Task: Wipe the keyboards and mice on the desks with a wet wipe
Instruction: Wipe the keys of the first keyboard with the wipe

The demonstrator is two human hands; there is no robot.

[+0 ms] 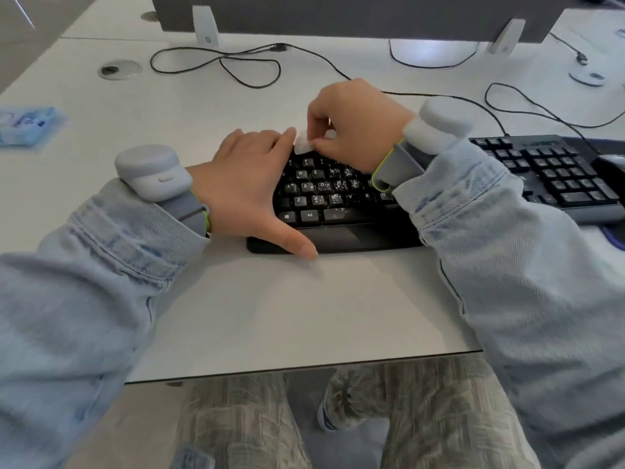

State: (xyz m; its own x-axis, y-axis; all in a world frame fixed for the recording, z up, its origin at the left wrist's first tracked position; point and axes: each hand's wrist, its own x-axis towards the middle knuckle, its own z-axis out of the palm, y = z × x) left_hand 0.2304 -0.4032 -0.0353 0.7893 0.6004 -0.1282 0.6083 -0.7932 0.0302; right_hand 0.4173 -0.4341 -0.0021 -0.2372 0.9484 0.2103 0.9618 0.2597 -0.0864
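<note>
Wet wipe [303, 143] in right hand [355, 123] grip, atop keyboard [338, 198] top row.

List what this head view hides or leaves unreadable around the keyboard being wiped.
- Keyboard: left end under the left hand, right end under the right sleeve.
- Wipe: mostly covered by the right hand; size unclear.
- Second keyboard: legends too small.
- Mouse: cut by the right edge.
- Blue pack: blurred.

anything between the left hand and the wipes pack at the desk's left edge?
Head view: bare desk between the left hand and the wipes pack.
</note>
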